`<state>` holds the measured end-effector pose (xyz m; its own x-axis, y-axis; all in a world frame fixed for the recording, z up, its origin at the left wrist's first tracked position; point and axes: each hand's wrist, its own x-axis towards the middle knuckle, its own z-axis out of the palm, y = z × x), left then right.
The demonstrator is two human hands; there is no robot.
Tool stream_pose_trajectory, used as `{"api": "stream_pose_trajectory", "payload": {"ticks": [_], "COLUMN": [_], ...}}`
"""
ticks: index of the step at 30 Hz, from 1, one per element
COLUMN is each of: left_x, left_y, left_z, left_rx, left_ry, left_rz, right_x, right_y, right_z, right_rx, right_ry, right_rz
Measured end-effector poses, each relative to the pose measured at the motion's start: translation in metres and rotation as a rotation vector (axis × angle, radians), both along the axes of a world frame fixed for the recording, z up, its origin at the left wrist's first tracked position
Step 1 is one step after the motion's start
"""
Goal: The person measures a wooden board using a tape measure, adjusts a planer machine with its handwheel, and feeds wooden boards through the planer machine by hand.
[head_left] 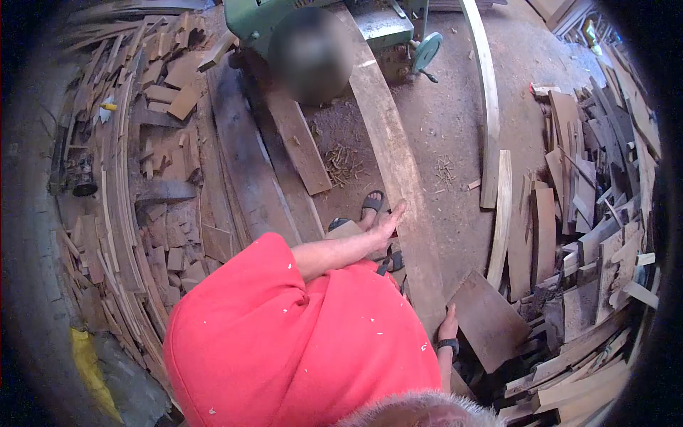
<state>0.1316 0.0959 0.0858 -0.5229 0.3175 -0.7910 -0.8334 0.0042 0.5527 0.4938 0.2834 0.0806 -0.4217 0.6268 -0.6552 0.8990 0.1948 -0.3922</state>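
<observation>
A long wooden plank point(405, 167) runs from the green machine at the top down toward my body. My left hand point(388, 222) grips the plank's left edge about midway, its fingers partly hidden. On the opposite edge, close to the near end, my right hand point(448, 324) holds the same plank, with a dark watch on the wrist. Just right of that hand lies a short, wide brown board point(489, 320). Red cloth covers much of the lower view and hides part of the plank's left side.
The green machine point(249, 18) has a handwheel point(427, 53). A blurred round patch hides part of it. Wood offcuts point(181, 103) are piled at left, with more stacked boards point(587, 249) at right. A long pale beam point(489, 107) lies right of the plank. Sandaled feet point(371, 205) stand beside it.
</observation>
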Motion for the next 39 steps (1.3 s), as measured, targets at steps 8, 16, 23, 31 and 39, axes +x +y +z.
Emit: {"api": "stream_pose_trajectory", "payload": {"ticks": [8,16,23,31,39], "left_x": [-0.026,-0.053,-0.072,-0.043,-0.013], "left_y": [-0.005,-0.001,-0.003,0.000,-0.001], "left_z": [-0.056,-0.039,-0.036,-0.009,-0.056], "left_rx": [-0.196,-0.107,-0.016,-0.062,0.030], "left_ry": [0.076,0.068,-0.015,0.013,-0.071], "left_rz": [-0.020,0.058,0.068,-0.005,0.052], "right_x": [0.012,0.108,0.088,0.049,0.009], "right_y": [0.011,0.013,0.001,-0.008,-0.010], "right_z": [0.001,0.014,0.008,0.023,0.044], "right_rx": [-0.179,-0.081,-0.099,0.029,0.045], "right_ry": [0.234,0.043,0.105,0.090,0.010], "right_rz": [0.068,0.134,-0.022,0.054,0.074]}}
